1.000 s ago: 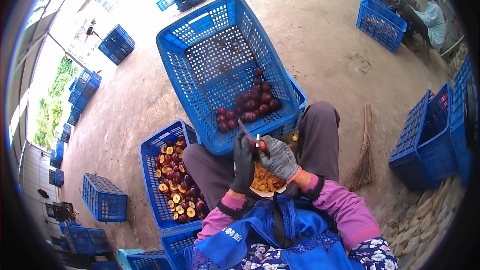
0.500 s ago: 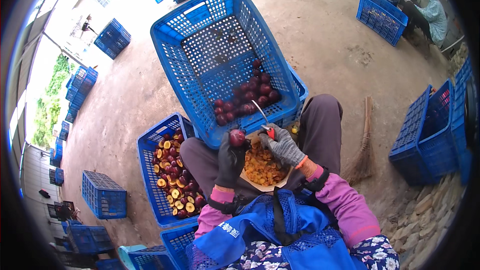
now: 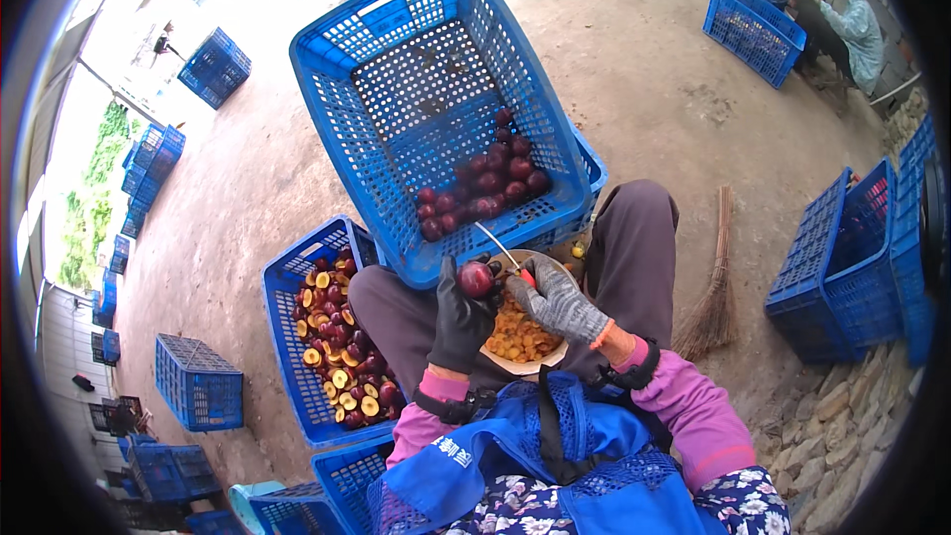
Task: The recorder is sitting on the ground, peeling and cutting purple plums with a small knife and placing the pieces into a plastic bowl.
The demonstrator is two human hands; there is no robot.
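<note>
A dark red plum [image 3: 475, 279] sits in the fingers of my left hand [image 3: 460, 322], which wears a black glove. My right hand [image 3: 562, 301], in a grey knit glove, is closed on a knife [image 3: 496, 242] with a red handle and a thin blade. The blade points up and left, just beside the plum. Below both hands, between my knees, a pale bowl [image 3: 538, 370] holds orange fruit scraps [image 3: 522, 337]. A large blue crate [image 3: 335, 149] leans in front of me, with whole plums [image 3: 492, 176] gathered at its near end.
Left of my knee, another blue crate [image 3: 280, 337] contains halved and cut plums [image 3: 349, 362]. A twig broom [image 3: 715, 297] lies on the floor at the right, near stacked blue crates [image 3: 822, 267]. Another person [image 3: 858, 30] sits at the far right beside a crate [image 3: 753, 25].
My right hand has moved slightly left and down, bringing the knife closer to the plum. The blade now leans further left. My left hand has turned the plum into fuller view.
</note>
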